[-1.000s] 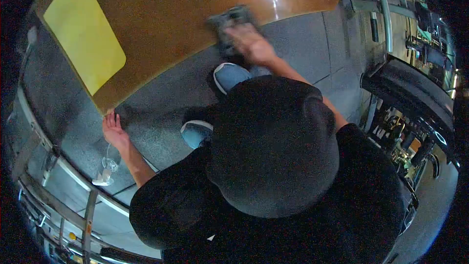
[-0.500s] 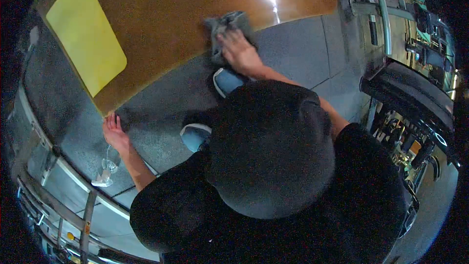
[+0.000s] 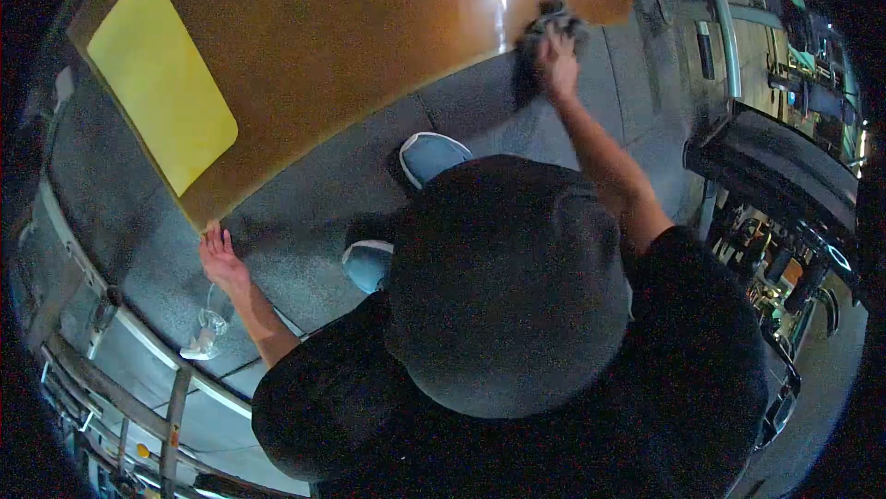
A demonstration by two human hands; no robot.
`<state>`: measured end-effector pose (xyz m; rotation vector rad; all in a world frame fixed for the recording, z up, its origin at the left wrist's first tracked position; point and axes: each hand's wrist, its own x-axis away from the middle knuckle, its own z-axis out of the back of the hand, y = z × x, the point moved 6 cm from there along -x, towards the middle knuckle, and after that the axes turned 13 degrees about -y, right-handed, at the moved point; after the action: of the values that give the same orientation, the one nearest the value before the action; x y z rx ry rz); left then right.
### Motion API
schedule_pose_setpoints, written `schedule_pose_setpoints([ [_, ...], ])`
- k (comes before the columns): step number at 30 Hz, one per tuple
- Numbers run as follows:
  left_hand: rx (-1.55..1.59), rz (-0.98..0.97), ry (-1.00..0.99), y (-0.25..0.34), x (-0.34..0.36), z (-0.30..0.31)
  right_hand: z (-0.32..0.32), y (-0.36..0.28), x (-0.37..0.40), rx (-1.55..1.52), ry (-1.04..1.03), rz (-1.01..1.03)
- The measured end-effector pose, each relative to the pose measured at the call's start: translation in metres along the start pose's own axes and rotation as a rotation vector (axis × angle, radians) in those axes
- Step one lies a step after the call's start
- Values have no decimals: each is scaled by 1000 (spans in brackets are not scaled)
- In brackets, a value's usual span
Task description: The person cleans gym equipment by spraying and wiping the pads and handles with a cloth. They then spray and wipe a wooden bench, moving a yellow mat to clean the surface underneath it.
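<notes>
A large glossy brown panel (image 3: 323,56) fills the upper part of the view, with a yellow rectangle (image 3: 166,84) near its left end. My right hand (image 3: 558,70) presses a crumpled grey cloth (image 3: 552,24) against the panel near its right end, by the lower edge. The cloth and fingers are slightly blurred. At the panel's lower left corner, my left hand (image 3: 223,259) grips the edge with its fingertips, palm turned up. Part of its grip is hidden at the corner.
A metal rail frame (image 3: 138,319) runs along the left, with clear plastic (image 3: 208,333) hanging near my left wrist. My shoes (image 3: 434,157) stand on grey floor tiles (image 3: 517,125) below the panel. A black cart (image 3: 775,176) with tools stands at the right.
My right hand has swept the grey cloth rightward and slightly up along the panel, its arm now more extended. My left hand stays at the corner, and the view has shifted slightly.
</notes>
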<state>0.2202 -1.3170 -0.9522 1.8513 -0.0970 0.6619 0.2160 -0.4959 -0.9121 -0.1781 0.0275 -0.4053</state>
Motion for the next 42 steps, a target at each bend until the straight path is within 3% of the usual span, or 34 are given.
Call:
schedule_pose_setpoints([
  [1, 8, -2, 25, 1, 0, -1, 3, -45, 16, 16, 59, 138],
  [2, 3, -2, 32, 3, 1, 0, -14, -68, 32, -4, 16, 184],
  [3, -3, 1, 10, 2, 1, -2, -11, -109, 46, -171, -169, 183],
  [4, -8, 5, -17, 3, 0, -5, -7, -151, 63, -133, -74, 409],
  [6, -7, 8, -16, 3, -2, -6, -7, -218, 84, -224, -206, 536],
  [7, 0, 7, -8, 3, -3, -5, -3, -247, 89, -291, -214, 691],
  [9, -8, -4, -18, 4, -1, -4, 16, -269, 90, -337, -261, 813],
  [12, -9, 8, 10, 8, 2, -8, 8, -213, 76, -231, -358, 870],
  [15, 19, 36, 69, 11, 5, -12, 12, -100, 30, -102, -351, 607],
  [16, 40, 48, 85, 12, 6, -12, 7, -49, 9, 29, -250, 519],
  [17, 45, 38, 93, 9, 8, -4, 10, 7, -12, -241, -207, 463],
  [19, -41, -184, -273, 8, 8, -3, 4, 88, -71, -24, -266, 106],
  [21, -20, -97, -134, 6, 2, 1, 18, 88, -107, 12, -284, 28],
  [22, 1, 3, -5, 2, 4, 8, 10, 85, -122, -18, -169, 54],
  [25, 57, 40, 28, 2, 5, 6, -9, -11, -156, 66, -61, 244],
  [27, 45, 49, 51, 3, 7, 3, -22, -129, -157, -41, -101, 500],
  [28, 29, 68, 62, 3, 8, 3, -20, -204, -143, 34, -135, 642],
  [29, 27, 74, 60, 2, 7, 5, -31, -263, -126, -88, -133, 807],
  [30, 36, 82, 71, -3, 4, 10, -39, -328, -105, 120, -186, 783],
  [31, 48, 85, 83, -5, 2, 14, -29, -387, -76, 95, -311, 880],
  [32, 47, 82, 81, -2, 2, 11, -33, -434, -52, -62, -451, 933],
  [34, 13, 106, 99, 1, 5, 7, -46, -502, 8, -59, -474, 1211],
  [37, 6, 25, -56, -20, -8, 47, -55, -520, 43, -275, -476, 1378],
  [39, 20, 33, 0, -19, -6, 44, -53, -503, 24, -219, -512, 1381],
  [42, 3, 44, 86, 1, 5, 20, -30, -425, -36, -79, -531, 1149],
])
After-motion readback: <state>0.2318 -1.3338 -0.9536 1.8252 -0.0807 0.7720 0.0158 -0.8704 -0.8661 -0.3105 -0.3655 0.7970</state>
